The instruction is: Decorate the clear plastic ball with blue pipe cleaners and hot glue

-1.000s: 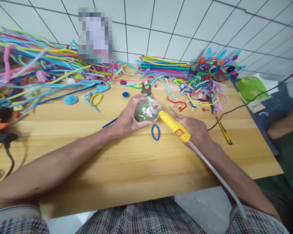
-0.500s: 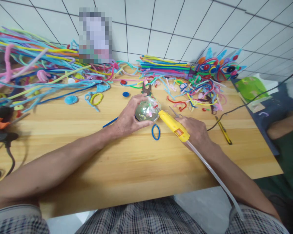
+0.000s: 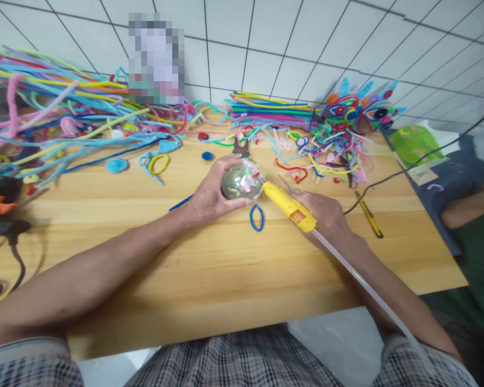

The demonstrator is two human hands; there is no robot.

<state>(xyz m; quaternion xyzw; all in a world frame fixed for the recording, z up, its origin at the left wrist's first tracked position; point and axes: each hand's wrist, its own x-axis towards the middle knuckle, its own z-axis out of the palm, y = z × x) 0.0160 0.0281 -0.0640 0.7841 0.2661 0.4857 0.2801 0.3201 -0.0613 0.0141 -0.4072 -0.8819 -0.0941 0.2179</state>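
My left hand [image 3: 212,192] is wrapped round a clear, rounded plastic ball [image 3: 239,184] with small coloured bits showing in or on it. In my right hand [image 3: 325,215] is a yellow hot glue gun [image 3: 288,204], its nozzle at the ball's right side; whether it touches, I cannot tell. A long clear glue stick [image 3: 358,279] sticks out of the gun's rear. Just below the ball lies a blue pipe-cleaner loop [image 3: 257,217]. Dark-jawed pliers [image 3: 241,146] lie right behind it, their handles hidden. Scissors [image 3: 287,184] show partly beside my right hand.
Many loose pipe cleaners [image 3: 84,140] cover the left side, with a bundle [image 3: 272,110] at the back. A black tool with a cord [image 3: 2,204] lies at far left. A yellow cutter knife [image 3: 370,216] lies at right. Another person's arm [image 3: 471,209] shows beyond the table's right edge.
The glue gun's rear has shifted slightly right and the glue stick has swung right with it. My left hand stays round the ball, which has barely moved.
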